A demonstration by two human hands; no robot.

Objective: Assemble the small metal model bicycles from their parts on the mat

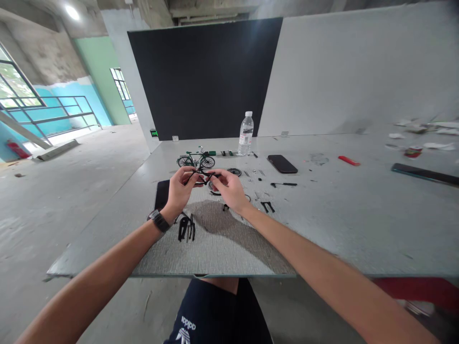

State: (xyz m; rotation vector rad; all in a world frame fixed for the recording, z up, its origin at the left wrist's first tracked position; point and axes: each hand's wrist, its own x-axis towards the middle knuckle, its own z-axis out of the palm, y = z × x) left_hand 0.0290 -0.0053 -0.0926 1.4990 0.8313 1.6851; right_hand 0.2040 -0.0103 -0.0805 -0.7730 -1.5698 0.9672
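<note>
Both hands pinch a small black frame, its ends lost behind the fingers

Head view: the left hand [181, 188] and the right hand [230, 189] meet above the worktop [340, 224], each pinching the frame [205, 177] between thumb and fingers. Only its thin middle bars show; the far fingertips are hidden. The frame is held in front of the model bike [196, 159], whose lower edge comes close to the fingers, so parts of the two are hard to tell apart.

A dark slab [162, 193] is partly covered by the left hand and wrist, near the watch [158, 220]; what it is cannot be told. Black parts [187, 228] lie nearer the front edge, their upper ends close to the wrist. Just behind the right hand is a wheel [234, 171]; another round piece beneath that hand is mostly covered. The tiny bits farther right are too small to name.

Behind stands the bottle [245, 135], clear and upright, and to its right lies a phone [282, 164]. A red object [348, 160] lies beyond, blurred. At the right edge, a dark flat thing [428, 174] is cut off by the picture border, as are both forearms lower down.
</note>
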